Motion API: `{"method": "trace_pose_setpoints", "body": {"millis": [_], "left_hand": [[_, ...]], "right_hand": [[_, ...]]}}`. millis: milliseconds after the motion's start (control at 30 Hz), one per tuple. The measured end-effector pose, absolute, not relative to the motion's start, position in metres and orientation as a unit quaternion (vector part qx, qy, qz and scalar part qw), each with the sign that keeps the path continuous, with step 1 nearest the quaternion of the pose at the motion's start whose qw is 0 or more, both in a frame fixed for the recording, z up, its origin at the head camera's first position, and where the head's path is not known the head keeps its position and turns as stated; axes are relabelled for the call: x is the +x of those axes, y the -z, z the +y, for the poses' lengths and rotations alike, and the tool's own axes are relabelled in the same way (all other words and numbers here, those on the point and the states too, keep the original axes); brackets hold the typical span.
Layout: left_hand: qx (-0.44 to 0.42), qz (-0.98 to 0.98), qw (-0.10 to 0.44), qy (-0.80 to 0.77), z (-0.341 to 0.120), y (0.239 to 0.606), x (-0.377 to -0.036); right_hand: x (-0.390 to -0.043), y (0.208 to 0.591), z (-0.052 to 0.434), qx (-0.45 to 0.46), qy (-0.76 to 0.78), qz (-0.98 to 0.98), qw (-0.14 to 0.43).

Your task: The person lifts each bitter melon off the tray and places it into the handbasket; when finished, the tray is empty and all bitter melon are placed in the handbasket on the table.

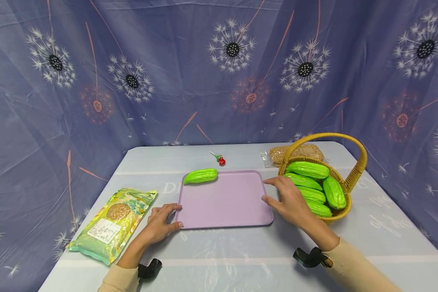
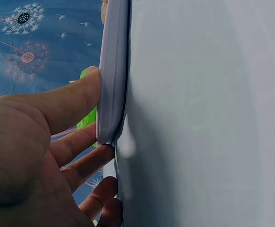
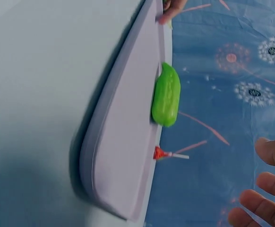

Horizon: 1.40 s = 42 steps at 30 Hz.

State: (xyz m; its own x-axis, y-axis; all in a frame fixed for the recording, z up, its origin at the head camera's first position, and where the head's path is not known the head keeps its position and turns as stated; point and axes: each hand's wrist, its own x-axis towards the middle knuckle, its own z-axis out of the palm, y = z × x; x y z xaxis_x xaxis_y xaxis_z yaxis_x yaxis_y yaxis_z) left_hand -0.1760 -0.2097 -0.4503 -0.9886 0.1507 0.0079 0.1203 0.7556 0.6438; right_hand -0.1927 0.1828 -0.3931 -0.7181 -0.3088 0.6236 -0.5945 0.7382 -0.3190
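A shallow lilac tray (image 1: 224, 202) lies on the table, with one bright green bitter melon (image 1: 201, 176) at its far left corner. At the tray's left edge is my left hand (image 1: 160, 223); its thumb (image 2: 83, 92) and fingertips touch the rim, fingers fairly straight. My right hand (image 1: 290, 198) hovers beside the tray's right edge, between it and a yellow wicker basket (image 1: 355, 176). Its fingers are spread, and it holds nothing; in the right wrist view they appear apart from the tray. Several green bitter melons (image 1: 306, 169) fill the basket.
A green-and-yellow food packet (image 1: 113, 225) lies left of my left hand. Behind the tray is a small red-wrapped lollipop (image 1: 220, 160). A clear bag of tan grains (image 1: 303, 153) sits behind the basket. A blue dandelion-print curtain (image 1: 190, 81) hangs beyond the table.
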Motion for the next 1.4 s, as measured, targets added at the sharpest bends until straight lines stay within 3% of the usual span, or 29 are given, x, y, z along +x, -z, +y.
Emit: {"method": "trace_pose_setpoints", "body": {"millis": [667, 1400], "left_hand": [[0.073, 0.935, 0.021, -0.346, -0.209, 0.45, -0.176], [0.073, 0.936, 0.015, -0.345, -0.21, 0.452, -0.176]], "right_hand": [[-0.211, 0.408, 0.12, 0.281, -0.274, -0.885, 0.252], [-0.25, 0.416, 0.073, 0.249, -0.297, -0.911, 0.141]]}}
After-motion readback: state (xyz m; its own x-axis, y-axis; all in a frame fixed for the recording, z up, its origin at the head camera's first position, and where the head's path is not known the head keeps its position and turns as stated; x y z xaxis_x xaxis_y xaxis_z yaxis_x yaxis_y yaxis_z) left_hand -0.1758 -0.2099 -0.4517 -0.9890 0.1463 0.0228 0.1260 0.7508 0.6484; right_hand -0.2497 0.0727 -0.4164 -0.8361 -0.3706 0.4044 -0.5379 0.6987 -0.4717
